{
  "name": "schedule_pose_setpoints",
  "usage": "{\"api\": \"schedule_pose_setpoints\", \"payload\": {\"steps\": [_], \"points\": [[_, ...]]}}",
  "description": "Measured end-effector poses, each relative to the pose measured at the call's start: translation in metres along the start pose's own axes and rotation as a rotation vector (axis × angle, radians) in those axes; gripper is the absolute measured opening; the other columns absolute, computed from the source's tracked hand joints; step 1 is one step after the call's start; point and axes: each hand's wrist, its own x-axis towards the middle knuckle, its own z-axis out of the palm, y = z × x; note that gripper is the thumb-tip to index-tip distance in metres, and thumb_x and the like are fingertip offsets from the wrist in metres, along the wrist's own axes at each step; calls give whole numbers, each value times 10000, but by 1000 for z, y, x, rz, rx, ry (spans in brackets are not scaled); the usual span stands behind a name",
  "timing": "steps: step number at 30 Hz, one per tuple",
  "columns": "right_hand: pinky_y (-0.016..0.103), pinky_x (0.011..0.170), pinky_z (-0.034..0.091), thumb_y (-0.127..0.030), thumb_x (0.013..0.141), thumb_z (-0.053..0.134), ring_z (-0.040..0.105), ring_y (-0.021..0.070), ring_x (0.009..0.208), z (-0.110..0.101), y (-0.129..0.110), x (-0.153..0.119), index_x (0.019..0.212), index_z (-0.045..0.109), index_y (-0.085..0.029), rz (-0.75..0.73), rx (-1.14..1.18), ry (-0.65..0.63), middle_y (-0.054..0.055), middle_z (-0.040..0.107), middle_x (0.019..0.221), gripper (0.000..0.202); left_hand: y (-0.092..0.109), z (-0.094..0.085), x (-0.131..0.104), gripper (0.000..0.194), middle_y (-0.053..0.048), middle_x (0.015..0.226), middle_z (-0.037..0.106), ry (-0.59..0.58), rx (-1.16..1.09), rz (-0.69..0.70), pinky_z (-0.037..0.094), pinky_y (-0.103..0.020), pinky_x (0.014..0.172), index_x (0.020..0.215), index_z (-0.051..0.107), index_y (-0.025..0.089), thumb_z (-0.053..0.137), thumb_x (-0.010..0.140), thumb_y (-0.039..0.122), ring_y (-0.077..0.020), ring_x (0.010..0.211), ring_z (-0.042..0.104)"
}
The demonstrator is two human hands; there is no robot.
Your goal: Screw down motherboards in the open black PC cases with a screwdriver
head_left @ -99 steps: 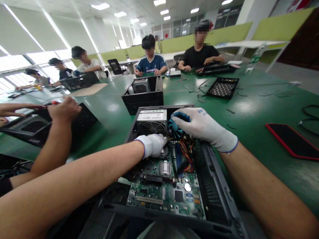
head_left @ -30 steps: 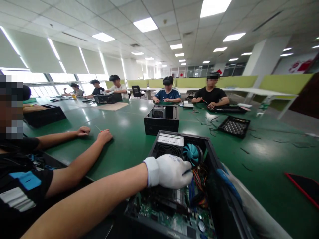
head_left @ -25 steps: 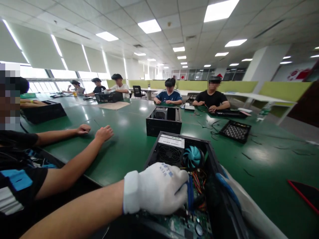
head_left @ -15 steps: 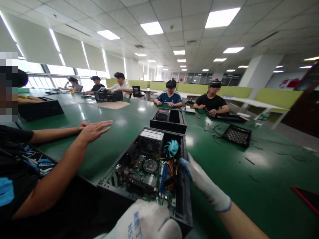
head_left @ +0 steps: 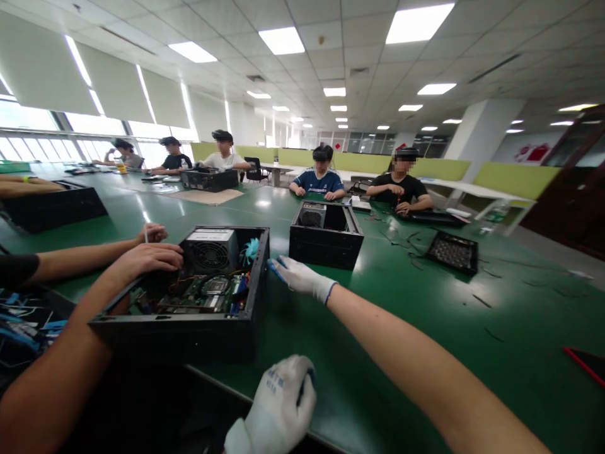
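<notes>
A black computer case [head_left: 179, 340] lies with its open side up on the green table. Inside are a power supply [head_left: 210, 249], a light-blue fan [head_left: 251, 250] and a green motherboard [head_left: 196, 293]. My right hand [head_left: 302, 279], in a white glove with blue fingertips, has its fingers stretched out against or just beside the case's right wall. Nearer the table's front edge is my left hand [head_left: 283, 400], also gloved, its fingers curled and nothing visible in them. A co-worker's bare hand [head_left: 151, 255] reaches over the left rim of this case.
A second open case [head_left: 326, 246] stands behind and right of the first. Farther right lie a black grille panel [head_left: 452, 252] and scattered dark strips. Blue and white cables [head_left: 28, 328] are at the left. Several people sit around the table.
The case has moved left and turned, and the co-worker's hands now reach it. My left hand has come away from its front edge. My right hand has moved left with the case.
</notes>
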Motion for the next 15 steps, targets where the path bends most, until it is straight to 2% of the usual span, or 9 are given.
{"api": "schedule_pose_setpoints", "payload": {"steps": [2,4,7,9,12,15], "points": [[368,1179,313,-724,934,446,449,308,1424,-20,23,12,1533,425,-103,70,-121,17,190,478,1559,862,2,30,-21,224,-45,851,706,-12,-54,-46,617,-341,716,999,634,239,429,932,175,-206,765,723],[433,1206,235,-638,940,504,378,347,1456,-45,51,20,1545,387,-87,151,-250,52,218,432,1580,826,-9,45,-29,220,-55,915,704,-1,-66,-84,595,-369,767,1063,613,228,429,953,176,-216,828,714],[500,1178,216,-458,945,543,376,376,1433,-77,92,23,1540,358,-55,268,-414,85,259,440,1549,742,-20,48,-30,188,-56,906,682,-15,-60,-110,560,-378,759,1059,589,223,437,955,183,-225,826,695],[526,1136,248,-425,936,540,419,399,1382,-90,110,22,1496,405,-24,321,-501,107,290,484,1488,701,-20,45,-28,164,-43,871,660,-54,-76,-138,543,-373,739,1022,579,229,436,954,186,-221,795,679],[492,1046,335,-434,947,495,511,395,1273,-97,119,16,1388,520,-13,340,-589,129,299,565,1372,610,-16,44,-27,163,-34,871,646,-80,-96,-158,531,-379,750,1020,572,235,429,959,186,-219,797,667],[440,964,383,-449,959,465,573,362,1182,-95,113,0,1303,594,-49,299,-647,144,262,629,1279,543,-15,45,-28,169,-32,872,639,-72,-106,-154,525,-383,752,1034,570,228,418,971,191,-217,800,660]]}}
